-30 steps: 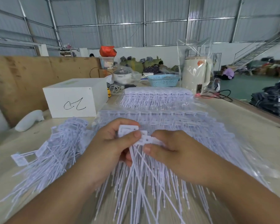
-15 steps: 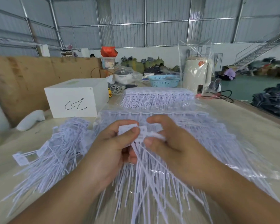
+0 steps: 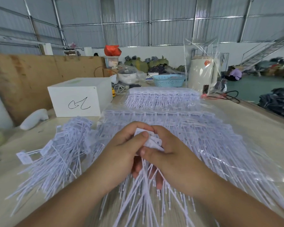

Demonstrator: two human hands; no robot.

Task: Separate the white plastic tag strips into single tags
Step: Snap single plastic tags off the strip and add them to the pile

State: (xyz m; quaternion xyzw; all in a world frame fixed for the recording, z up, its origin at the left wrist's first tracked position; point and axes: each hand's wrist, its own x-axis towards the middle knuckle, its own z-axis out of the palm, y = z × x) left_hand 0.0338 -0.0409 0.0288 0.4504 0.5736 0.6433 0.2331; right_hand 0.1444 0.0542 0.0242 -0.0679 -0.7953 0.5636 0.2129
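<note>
Your left hand [image 3: 125, 149] and right hand [image 3: 169, 154] have closed together, both pinching the tag strip [image 3: 152, 141] heads above the table [image 3: 261, 128]; a tag looks about to snap off.

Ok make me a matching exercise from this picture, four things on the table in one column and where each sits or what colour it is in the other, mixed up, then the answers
Things:
1. white box
2. basket
3. loose single tags
4. tag strip

Descriptions:
A. light blue, far end of the table
B. pinched between both hands
C. heaped to the left of the hands
D. has a black scribble on its front

Pairs: 1-D, 2-A, 3-C, 4-B
</note>
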